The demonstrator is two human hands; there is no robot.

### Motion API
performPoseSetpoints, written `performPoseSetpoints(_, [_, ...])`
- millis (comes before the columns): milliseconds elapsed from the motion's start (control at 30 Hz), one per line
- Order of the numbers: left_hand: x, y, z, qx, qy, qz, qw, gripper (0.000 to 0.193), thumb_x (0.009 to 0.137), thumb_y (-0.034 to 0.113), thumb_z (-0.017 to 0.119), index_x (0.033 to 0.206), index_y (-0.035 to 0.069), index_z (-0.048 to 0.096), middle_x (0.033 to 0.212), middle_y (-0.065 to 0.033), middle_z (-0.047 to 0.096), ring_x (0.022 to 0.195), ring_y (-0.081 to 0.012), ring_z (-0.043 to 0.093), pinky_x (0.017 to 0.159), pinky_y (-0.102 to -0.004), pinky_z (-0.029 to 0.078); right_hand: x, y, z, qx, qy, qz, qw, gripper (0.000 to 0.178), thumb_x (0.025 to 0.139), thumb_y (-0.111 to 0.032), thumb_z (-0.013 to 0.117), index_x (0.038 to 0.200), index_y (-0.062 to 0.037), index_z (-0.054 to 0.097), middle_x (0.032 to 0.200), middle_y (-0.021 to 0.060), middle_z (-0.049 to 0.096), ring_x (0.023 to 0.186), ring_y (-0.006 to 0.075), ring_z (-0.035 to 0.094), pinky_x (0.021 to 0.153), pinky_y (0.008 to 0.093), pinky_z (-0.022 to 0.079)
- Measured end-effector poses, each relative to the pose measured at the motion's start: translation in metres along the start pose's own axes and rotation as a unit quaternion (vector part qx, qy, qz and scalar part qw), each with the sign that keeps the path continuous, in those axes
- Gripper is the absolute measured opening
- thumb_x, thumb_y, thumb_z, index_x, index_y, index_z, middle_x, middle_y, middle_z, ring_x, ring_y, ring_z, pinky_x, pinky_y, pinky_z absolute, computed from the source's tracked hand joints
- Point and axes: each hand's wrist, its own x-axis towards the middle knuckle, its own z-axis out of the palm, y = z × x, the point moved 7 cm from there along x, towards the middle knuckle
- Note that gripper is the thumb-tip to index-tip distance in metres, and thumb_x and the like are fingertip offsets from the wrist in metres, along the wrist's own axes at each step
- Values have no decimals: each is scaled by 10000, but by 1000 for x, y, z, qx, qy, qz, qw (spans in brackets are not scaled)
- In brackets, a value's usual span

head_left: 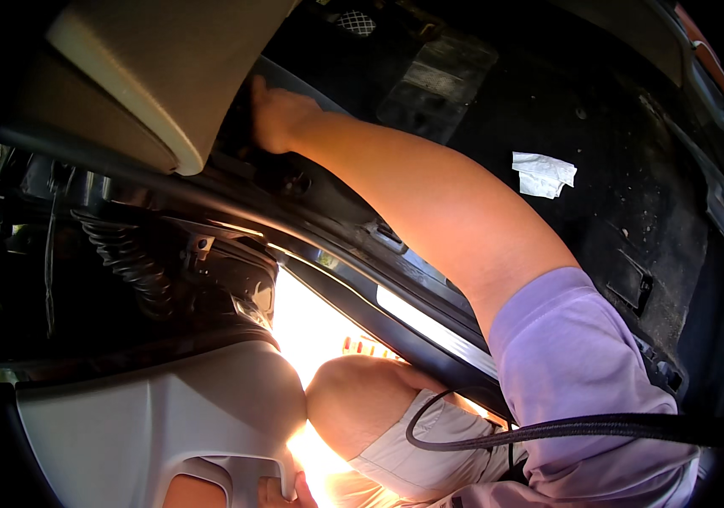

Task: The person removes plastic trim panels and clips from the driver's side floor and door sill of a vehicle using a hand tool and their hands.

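My right arm, in a lavender sleeve, stretches across the car's footwell to the upper left. My right hand [281, 118] is in the dark gap beside the lower edge of the beige dashboard panel [137, 76], against a dark trim strip [302, 85]. Most of its fingers are lost in shadow, so what they touch or hold is hidden. At the bottom edge, my left hand [286, 493] shows only in part. Its fingers curl at the pull handle [247, 466] of the grey open door panel [159, 406].
A crumpled white paper [544, 174] lies on the black footwell carpet [599, 220]. The door sill [429, 317] runs diagonally below my arm. A ribbed black rubber boot [129, 262] sits by the door hinge. My bent knee [362, 406] and a black cable [548, 430] are near the sill.
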Motion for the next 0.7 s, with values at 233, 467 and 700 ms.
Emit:
performPoseSetpoints(233, [2, 3, -1, 3, 19, 28, 999, 441, 1008, 401, 663, 952, -36, 663, 911, -279, 658, 849, -511, 628, 773, -546, 530, 3, 8, 7, 5, 51, -87, 995, 734, 952, -65, 591, 1599, 51, 265, 1438, 282, 610, 1346, 397, 601, 1091, 462, 505])
performPoseSetpoints(467, [-4, -33, 15, -18, 32, 56, 998, 419, 1011, 372, 671, 1029, -46, 692, 980, -263, 690, 932, -481, 650, 843, -525, 533, 1, 7, 6, 11, -14, -38, 999, 775, 919, -28, 626, 1621, -12, 297, 1493, 259, 570, 1371, 420, 571, 1104, 473, 501])
performPoseSetpoints(700, [-10, -30, 21, 94, 33, 141, 985, 406, 996, 326, 704, 1128, -58, 703, 1055, -252, 715, 985, -451, 668, 887, -484, 544, 8, 7, 12, -39, 23, -130, 990, 688, 948, -83, 626, 1576, -5, 356, 1482, 253, 582, 1362, 411, 581, 1098, 474, 504])
